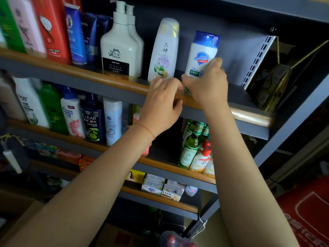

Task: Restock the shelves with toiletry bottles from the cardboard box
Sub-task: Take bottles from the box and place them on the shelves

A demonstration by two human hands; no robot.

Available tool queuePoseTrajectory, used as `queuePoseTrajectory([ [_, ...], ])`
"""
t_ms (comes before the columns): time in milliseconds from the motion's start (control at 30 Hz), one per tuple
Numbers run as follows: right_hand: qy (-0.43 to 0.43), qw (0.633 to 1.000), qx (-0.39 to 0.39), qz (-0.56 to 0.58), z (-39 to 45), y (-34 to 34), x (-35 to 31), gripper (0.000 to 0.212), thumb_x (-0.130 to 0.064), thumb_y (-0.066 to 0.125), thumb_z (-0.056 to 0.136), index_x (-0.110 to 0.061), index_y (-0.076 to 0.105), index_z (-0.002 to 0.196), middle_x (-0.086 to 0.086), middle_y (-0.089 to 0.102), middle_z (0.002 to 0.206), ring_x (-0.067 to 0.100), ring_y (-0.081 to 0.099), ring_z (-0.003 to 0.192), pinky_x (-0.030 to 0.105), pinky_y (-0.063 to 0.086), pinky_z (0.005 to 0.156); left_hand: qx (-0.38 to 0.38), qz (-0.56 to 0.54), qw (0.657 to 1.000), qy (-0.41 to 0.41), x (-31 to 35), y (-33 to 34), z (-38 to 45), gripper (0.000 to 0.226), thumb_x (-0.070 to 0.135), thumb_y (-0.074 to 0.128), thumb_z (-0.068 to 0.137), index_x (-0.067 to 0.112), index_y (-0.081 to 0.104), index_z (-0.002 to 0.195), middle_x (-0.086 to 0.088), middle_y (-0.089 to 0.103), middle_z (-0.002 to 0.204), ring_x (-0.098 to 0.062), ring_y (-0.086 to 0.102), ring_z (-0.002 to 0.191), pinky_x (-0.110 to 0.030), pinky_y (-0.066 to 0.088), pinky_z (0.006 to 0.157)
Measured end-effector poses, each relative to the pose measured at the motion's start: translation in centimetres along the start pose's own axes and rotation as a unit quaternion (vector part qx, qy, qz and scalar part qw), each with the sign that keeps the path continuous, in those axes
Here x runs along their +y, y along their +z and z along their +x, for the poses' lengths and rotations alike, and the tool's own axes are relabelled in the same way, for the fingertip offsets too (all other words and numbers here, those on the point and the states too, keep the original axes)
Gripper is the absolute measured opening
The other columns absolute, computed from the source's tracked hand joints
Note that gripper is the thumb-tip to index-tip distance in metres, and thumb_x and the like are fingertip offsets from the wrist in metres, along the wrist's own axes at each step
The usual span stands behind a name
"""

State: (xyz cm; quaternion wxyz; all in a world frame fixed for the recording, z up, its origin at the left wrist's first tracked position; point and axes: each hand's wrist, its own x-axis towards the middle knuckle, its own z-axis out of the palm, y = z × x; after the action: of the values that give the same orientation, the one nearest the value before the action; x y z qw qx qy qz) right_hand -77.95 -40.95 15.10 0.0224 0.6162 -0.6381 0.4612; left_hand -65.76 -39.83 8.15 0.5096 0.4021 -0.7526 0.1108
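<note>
A person puts a soap bottle on the top shelf.

The right hand wraps its fingers round the low part of the white bottle with the blue cap. The bottle stands up tall, cap at the top, just behind the wooden edge of the top shelf. The left hand is right beside it, fingers bent; its tips seem to touch the bottle's bottom, but a firm hold cannot be seen. A pale bottle with flowers stands close on the left. The shelf is bare to the right. The right hand is nearer, so it can likely just let go.
</note>
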Motion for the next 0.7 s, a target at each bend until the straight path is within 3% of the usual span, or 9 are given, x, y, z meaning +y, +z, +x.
queuePoseTrajectory([
  [133, 0.011, 1.0, -0.004, -0.002, 0.6, 0.4, -0.1, 0.062, -0.037, 0.074, 0.076, -0.006, 0.04, 0.118, 0.007, 0.057, 0.11, 0.02, 0.051, 0.084, 0.018, 0.034, 0.056, -0.005, -0.007, 1.0, -0.006, 0.2, -0.2, -0.2, 0.029, 0.005, 0.071, 0.076, 0.004, 0.059, 0.103, -0.01, 0.064, 0.098, -0.034, 0.055, 0.098, -0.039, 0.036, 0.101],
  [233, 0.027, 1.0, -0.011, -0.007, 0.9, 0.6, -0.2, 0.064, -0.038, 0.076, 0.075, -0.006, 0.041, 0.119, 0.01, 0.057, 0.115, 0.023, 0.058, 0.092, 0.025, 0.039, 0.066, -0.01, -0.02, 1.0, -0.009, 0.2, -0.5, -0.1, 0.034, 0.003, 0.071, 0.076, 0.001, 0.057, 0.106, -0.012, 0.062, 0.099, -0.036, 0.054, 0.099, -0.044, 0.046, 0.091],
  [333, -0.001, 0.999, 0.029, -0.012, -0.3, 0.0, -0.1, 0.068, -0.037, 0.077, 0.075, -0.002, 0.042, 0.122, 0.014, 0.05, 0.12, 0.031, 0.056, 0.103, 0.029, 0.043, 0.075, -0.019, -0.045, 0.999, 0.006, 0.0, -0.8, -0.1, 0.034, 0.001, 0.066, 0.077, -0.001, 0.056, 0.109, -0.014, 0.062, 0.103, -0.036, 0.054, 0.103, -0.049, 0.048, 0.093],
  [400, -0.061, 0.992, 0.111, -0.001, -1.9, -0.4, -0.1, 0.058, -0.034, 0.074, 0.079, 0.0, 0.047, 0.118, 0.014, 0.049, 0.117, 0.029, 0.054, 0.1, 0.032, 0.046, 0.081, 0.001, -0.076, 0.997, 0.009, -0.3, -1.7, -0.5, 0.033, -0.001, 0.061, 0.079, -0.002, 0.057, 0.111, -0.015, 0.061, 0.111, -0.033, 0.053, 0.111, -0.044, 0.046, 0.099],
  [467, -0.121, 0.975, 0.18, 0.047, -4.1, -0.6, -0.5, 0.036, -0.027, 0.067, 0.084, -0.003, 0.054, 0.107, 0.011, 0.054, 0.104, 0.023, 0.055, 0.088, 0.032, 0.048, 0.075, 0.048, -0.084, 0.995, 0.009, -1.0, -3.0, -1.7, 0.029, -0.002, 0.058, 0.08, -0.002, 0.06, 0.11, -0.014, 0.061, 0.115, -0.03, 0.054, 0.115, -0.036, 0.043, 0.102],
  [500, -0.147, 0.97, 0.178, 0.077, -5.4, -0.3, -1.0, 0.024, -0.023, 0.063, 0.087, -0.004, 0.057, 0.1, 0.008, 0.058, 0.095, 0.02, 0.056, 0.08, 0.032, 0.048, 0.069, 0.064, -0.085, 0.994, -0.005, -1.7, -3.7, -2.8, 0.025, 0.0, 0.058, 0.082, -0.001, 0.062, 0.108, -0.013, 0.063, 0.11, -0.029, 0.057, 0.109, -0.034, 0.045, 0.098],
  [567, -0.185, 0.968, 0.101, 0.134, -8.2, 1.5, -2.2, 0.009, -0.016, 0.06, 0.09, -0.007, 0.059, 0.089, 0.002, 0.06, 0.072, 0.017, 0.055, 0.062, 0.034, 0.046, 0.057, 0.068, -0.096, 0.991, -0.066, -3.7, -5.2, -6.1, 0.016, 0.01, 0.057, 0.088, 0.006, 0.064, 0.102, -0.005, 0.067, 0.094, -0.023, 0.064, 0.089, -0.037, 0.053, 0.079],
  [633, -0.203, 0.967, 0.0, 0.153, -10.9, 5.1, -3.4, 0.007, -0.015, 0.06, 0.091, -0.009, 0.06, 0.087, -0.002, 0.056, 0.061, 0.016, 0.051, 0.052, 0.036, 0.044, 0.049, 0.041, -0.102, 0.98, -0.165, -6.8, -6.7, -10.3, 0.016, 0.024, 0.054, 0.09, 0.013, 0.064, 0.097, 0.002, 0.067, 0.08, -0.015, 0.064, 0.071, -0.039, 0.054, 0.063],
  [700, -0.192, 0.964, -0.1, 0.153, -13.6, 10.3, -4.4, 0.007, -0.017, 0.061, 0.091, -0.011, 0.06, 0.087, -0.006, 0.053, 0.058, 0.015, 0.049, 0.05, 0.036, 0.044, 0.048, -0.003, -0.077, 0.956, -0.283, -11.0, -8.0, -15.5, 0.012, 0.025, 0.056, 0.091, 0.018, 0.065, 0.096, 0.005, 0.065, 0.077, -0.014, 0.063, 0.068, -0.038, 0.055, 0.062],
])
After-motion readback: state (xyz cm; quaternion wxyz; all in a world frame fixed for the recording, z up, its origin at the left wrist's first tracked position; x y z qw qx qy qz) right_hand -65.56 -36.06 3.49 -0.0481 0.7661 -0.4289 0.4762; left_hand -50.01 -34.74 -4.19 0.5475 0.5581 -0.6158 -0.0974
